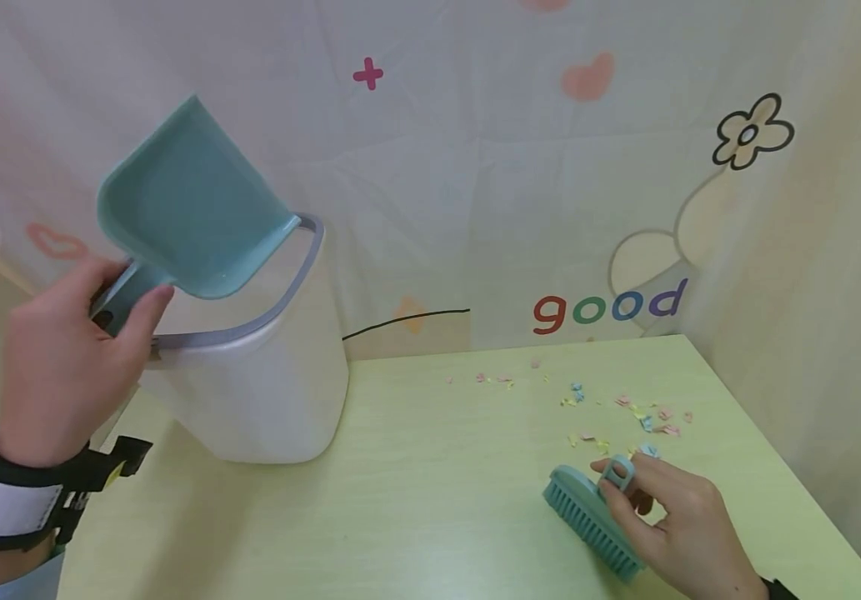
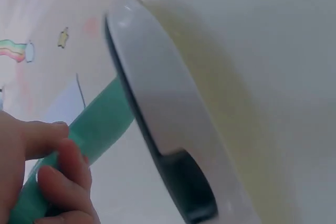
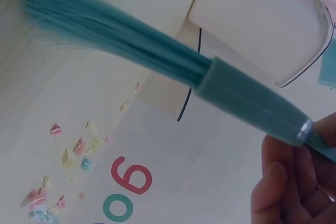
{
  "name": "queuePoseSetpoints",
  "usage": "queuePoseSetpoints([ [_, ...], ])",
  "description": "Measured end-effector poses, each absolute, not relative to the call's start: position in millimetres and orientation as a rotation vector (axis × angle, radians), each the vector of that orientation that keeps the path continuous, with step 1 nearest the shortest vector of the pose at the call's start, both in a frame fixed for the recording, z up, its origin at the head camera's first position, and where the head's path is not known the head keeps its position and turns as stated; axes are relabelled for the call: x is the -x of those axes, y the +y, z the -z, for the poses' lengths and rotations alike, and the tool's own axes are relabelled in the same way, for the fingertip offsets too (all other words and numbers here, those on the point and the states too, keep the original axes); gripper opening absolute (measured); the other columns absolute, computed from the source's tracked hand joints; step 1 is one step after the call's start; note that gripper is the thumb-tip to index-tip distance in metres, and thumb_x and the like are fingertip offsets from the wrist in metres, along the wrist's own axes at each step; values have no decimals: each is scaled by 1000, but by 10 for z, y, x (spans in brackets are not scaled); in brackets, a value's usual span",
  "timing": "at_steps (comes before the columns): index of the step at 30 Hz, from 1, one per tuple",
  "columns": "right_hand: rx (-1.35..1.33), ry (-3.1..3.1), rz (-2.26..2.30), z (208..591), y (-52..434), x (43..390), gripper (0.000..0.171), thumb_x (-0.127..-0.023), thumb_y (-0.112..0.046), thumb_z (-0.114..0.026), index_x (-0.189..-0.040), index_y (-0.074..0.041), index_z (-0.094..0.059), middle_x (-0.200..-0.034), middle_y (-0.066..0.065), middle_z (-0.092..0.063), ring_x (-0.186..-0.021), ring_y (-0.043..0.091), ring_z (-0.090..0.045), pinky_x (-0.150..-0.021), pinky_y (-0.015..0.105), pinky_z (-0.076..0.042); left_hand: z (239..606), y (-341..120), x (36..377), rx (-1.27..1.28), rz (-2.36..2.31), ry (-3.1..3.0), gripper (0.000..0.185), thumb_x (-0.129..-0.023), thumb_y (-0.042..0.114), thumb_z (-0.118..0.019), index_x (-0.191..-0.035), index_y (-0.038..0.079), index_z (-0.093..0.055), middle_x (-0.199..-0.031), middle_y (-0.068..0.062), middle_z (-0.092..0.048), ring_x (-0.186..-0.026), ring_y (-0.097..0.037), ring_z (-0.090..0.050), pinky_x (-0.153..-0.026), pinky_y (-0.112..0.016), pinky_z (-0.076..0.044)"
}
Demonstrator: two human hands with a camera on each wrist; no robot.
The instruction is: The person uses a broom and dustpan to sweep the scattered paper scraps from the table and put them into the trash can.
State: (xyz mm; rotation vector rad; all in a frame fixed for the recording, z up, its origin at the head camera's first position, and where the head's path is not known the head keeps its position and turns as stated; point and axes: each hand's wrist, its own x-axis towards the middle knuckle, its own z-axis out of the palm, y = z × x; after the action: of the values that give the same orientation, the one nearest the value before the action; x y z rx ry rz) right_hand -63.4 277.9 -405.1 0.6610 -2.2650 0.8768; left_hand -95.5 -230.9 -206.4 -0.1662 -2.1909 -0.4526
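A pale yellow-green surface (image 1: 430, 500) sits against a cream curtain (image 1: 520, 167) printed with hearts, a flower and the word "good". The left hand (image 1: 62, 367), at nine o'clock in the head view, grasps the handle of a teal dustpan (image 1: 190, 208), tilted up with its lip over the grey rim of a white bin (image 1: 265, 375) at its four o'clock. The right hand (image 1: 678, 517), at five o'clock, grasps a teal brush (image 1: 588, 517), bristles toward the surface. Coloured paper scraps (image 1: 625, 412) lie scattered just beyond it, at twelve o'clock.
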Motion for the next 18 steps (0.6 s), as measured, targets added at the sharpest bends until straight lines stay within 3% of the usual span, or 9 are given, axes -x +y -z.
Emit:
queuePoseSetpoints([
  [4,-680,-2267,-871,4017,2771,651,36,-71,9,-82,-90,-21,-73,-77,-15,-68,-63,-9,-50,-57,9,-41,2101,-2228,838,172,551,-2156,31,-88,17,-81,-110,-3,-71,-74,0,-56,-62,10,-34,-59,-13,-29],
  [6,-688,-2276,-860,3984,2767,662,38,-71,8,-82,-83,-24,-67,-81,-14,-72,-64,-11,-51,-57,9,-40,2135,-2181,784,170,609,-2148,33,-85,15,-84,-109,-2,-71,-79,18,-56,-64,15,-42,-60,-9,-31],
  [8,-698,-2283,-866,3958,2764,674,43,-72,8,-82,-79,-28,-59,-80,-14,-72,-68,-14,-54,-56,9,-37,2179,-2133,731,188,663,-2154,34,-81,12,-87,-108,-1,-70,-84,23,-59,-69,22,-49,-60,-5,-34],
  [10,-705,-2285,-904,3929,2760,692,47,-74,9,-82,-77,-29,-55,-81,-15,-72,-76,-15,-60,-57,9,-36,2236,-2081,678,222,683,-2177,39,-76,8,-90,-108,1,-69,-90,17,-68,-74,24,-54,-60,-4,-39],
  [13,-732,-2237,-979,3894,2757,754,45,-74,10,-83,-79,-27,-59,-85,-10,-75,-77,-13,-62,-55,10,-36,2355,-1996,609,331,704,-2215,40,-74,3,-90,-108,2,-68,-87,-9,-74,-76,24,-56,-58,-6,-42],
  [16,-766,-2145,-1001,3847,2756,872,39,-70,12,-84,-88,-20,-72,-92,-1,-78,-67,-9,-53,-55,12,-37,2512,-1914,557,414,725,-2250,41,-74,1,-89,-109,5,-69,-84,-12,-76,-71,18,-56,-58,-9,-43],
  [18,-769,-2111,-983,3805,2752,971,38,-69,12,-85,-95,-15,-78,-91,0,-78,-62,-6,-46,-55,13,-36,2627,-1868,536,459,757,-2276,40,-74,-1,-89,-108,8,-69,-82,-5,-74,-67,12,-56,-57,-11,-44],
])
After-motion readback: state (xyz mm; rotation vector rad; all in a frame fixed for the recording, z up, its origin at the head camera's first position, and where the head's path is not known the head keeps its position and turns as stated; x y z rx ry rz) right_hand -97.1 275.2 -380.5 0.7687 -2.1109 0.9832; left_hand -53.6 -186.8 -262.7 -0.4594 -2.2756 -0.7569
